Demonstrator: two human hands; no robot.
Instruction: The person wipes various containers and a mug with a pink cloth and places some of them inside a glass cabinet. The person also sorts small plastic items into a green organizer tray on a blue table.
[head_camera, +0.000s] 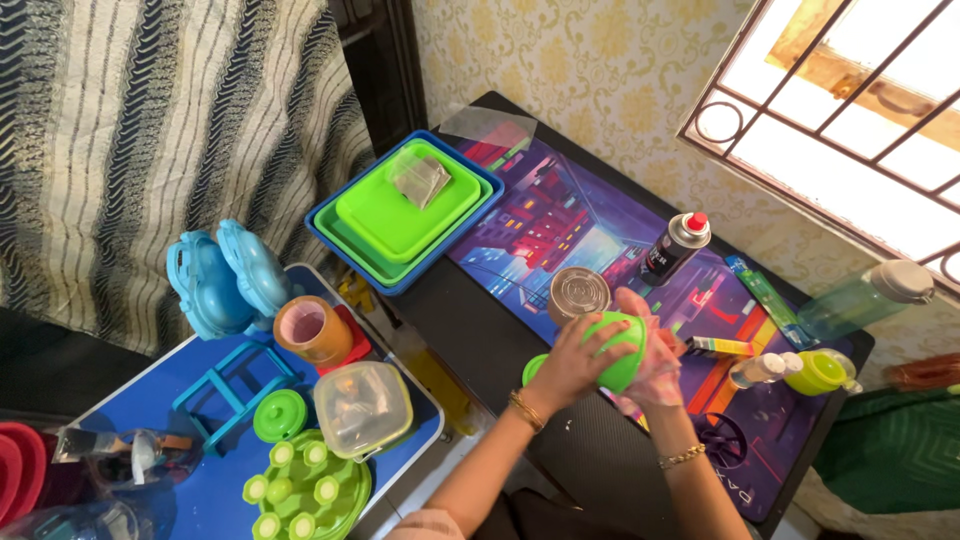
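My left hand (572, 362) grips a bright green plastic cup (622, 352) tilted on its side above the dark desk. My right hand (650, 350) presses a pinkish cloth (660, 375) against the cup's far side, partly hidden by it. A second green piece (533, 369) peeks out just under my left hand. A silver round tin (578, 294) stands right behind the cup. Both wrists wear gold bracelets.
A colourful desk mat (560, 230) covers the desk. Stacked green trays in a blue tray (405, 212) sit at the back left. A spray can (672, 248), green lidded jar (820, 372) and clear bottle (858, 295) stand right. The blue side table (195, 500) holds containers, tape roll, moulds.
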